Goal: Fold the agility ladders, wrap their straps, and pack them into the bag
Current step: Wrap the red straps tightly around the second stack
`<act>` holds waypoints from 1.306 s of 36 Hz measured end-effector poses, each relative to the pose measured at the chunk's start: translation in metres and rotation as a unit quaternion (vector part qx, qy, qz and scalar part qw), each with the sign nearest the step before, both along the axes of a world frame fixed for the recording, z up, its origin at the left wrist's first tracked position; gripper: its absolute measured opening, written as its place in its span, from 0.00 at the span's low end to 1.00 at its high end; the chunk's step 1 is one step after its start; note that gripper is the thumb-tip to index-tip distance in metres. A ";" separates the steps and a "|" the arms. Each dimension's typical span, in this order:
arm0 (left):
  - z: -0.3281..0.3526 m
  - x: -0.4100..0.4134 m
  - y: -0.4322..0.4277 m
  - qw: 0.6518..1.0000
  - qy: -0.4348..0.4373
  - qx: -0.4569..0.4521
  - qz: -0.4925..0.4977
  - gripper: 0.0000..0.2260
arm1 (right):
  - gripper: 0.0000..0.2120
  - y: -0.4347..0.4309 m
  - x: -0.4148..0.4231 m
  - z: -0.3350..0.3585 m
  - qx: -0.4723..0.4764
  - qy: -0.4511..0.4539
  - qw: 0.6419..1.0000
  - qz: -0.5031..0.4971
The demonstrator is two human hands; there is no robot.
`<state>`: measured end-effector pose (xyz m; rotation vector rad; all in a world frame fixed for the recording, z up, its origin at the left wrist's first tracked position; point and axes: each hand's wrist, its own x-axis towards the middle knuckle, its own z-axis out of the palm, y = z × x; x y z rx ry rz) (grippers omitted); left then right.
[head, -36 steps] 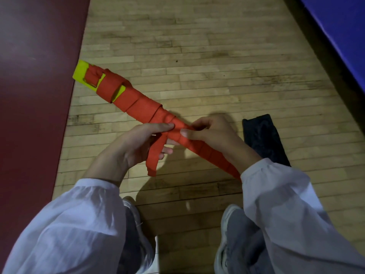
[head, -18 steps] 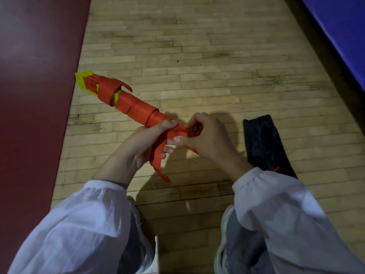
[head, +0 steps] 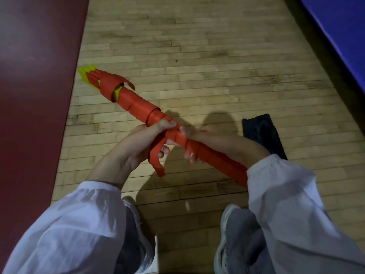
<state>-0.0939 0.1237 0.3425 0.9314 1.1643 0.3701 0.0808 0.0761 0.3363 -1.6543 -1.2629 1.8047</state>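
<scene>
Nearest the camera are two white sleeves (head: 79,224) and a pair of grey shoes (head: 237,234) on the wood floor (head: 197,66).

Just beyond them both hands hold the ladder (head: 221,161), folded into a long bundle wound in a red strap (head: 136,103). The bundle slants from behind the right sleeve, up and away to the left.

The left hand (head: 142,143) grips it from the left, with the thumb pressed on top of the winding and the fingers curled beneath. The strap's loose end (head: 157,163) hangs down past those fingers. The right hand (head: 207,139) grips the bundle right beside it. Its thumb lies on top, close to the left thumb, and its fingers curl underneath. The ladder thus runs through both hands, with the longer wrapped part stretching away beyond the left hand.

Shadows of the hands fall on the floor under them. At the far tip the yellow rungs (head: 86,74) poke out of the strap, near the edge of a red mat (head: 29,95) — I cannot tell whether that tip touches the floor.

A black bag (head: 262,135) lies flat on the floor, just right of the right hand and apart from the ladder. Farther off, at the upper right, is a blue mat (head: 345,36).
</scene>
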 end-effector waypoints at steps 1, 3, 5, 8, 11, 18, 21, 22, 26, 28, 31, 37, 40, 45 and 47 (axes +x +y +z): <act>0.000 0.000 0.000 1.000 0.002 -0.001 -0.001 0.10 | 0.36 0.000 0.000 0.001 -0.002 0.000 1.000 0.000; 0.000 0.000 0.000 1.000 0.006 -0.003 -0.002 0.10 | 0.35 -0.001 -0.001 0.001 -0.004 0.000 1.000 -0.002; 0.001 0.001 0.000 1.000 0.005 0.000 -0.008 0.09 | 0.32 0.000 -0.002 0.001 -0.002 0.003 1.000 -0.011; 0.002 0.000 0.001 1.000 -0.006 0.000 -0.020 0.09 | 0.29 0.001 -0.003 -0.001 0.010 0.008 1.000 -0.029; 0.002 -0.001 0.003 0.999 -0.021 -0.012 -0.029 0.09 | 0.26 0.001 -0.004 -0.002 0.020 0.003 0.999 -0.044; -0.003 -0.007 0.007 0.996 -0.021 -0.066 -0.064 0.25 | 0.21 0.004 -0.004 -0.006 0.064 -0.061 0.994 -0.064; -0.004 -0.007 0.009 0.995 -0.012 -0.070 -0.068 0.24 | 0.17 0.004 -0.004 -0.010 0.086 -0.077 0.989 -0.089; -0.005 -0.006 0.009 0.995 -0.013 -0.070 -0.065 0.24 | 0.16 0.004 -0.004 -0.011 0.093 -0.083 0.987 -0.097; -0.004 -0.004 0.008 0.997 -0.018 -0.055 -0.046 0.20 | 0.17 0.006 -0.005 -0.016 0.127 -0.151 0.973 -0.118; -0.002 -0.002 0.007 0.998 -0.024 -0.046 -0.029 0.17 | 0.18 0.005 -0.006 -0.016 0.131 -0.169 0.968 -0.129; -0.002 -0.001 0.006 0.999 -0.026 -0.042 0.005 0.13 | 0.23 0.002 -0.009 -0.016 0.143 -0.186 0.963 -0.131; -0.004 0.002 -0.001 0.999 0.007 -0.009 0.051 0.09 | 0.25 0.000 -0.018 -0.017 0.190 -0.244 0.944 -0.117; -0.004 0.003 -0.001 0.998 0.014 0.003 0.066 0.08 | 0.25 0.000 -0.020 -0.017 0.196 -0.252 0.941 -0.110; -0.002 0.003 -0.001 0.998 0.007 0.004 0.059 0.08 | 0.22 0.003 -0.011 -0.010 0.149 -0.175 0.969 -0.089; 0.000 0.002 -0.002 0.999 0.003 0.011 0.042 0.08 | 0.21 0.006 -0.005 -0.006 0.123 -0.157 0.977 -0.073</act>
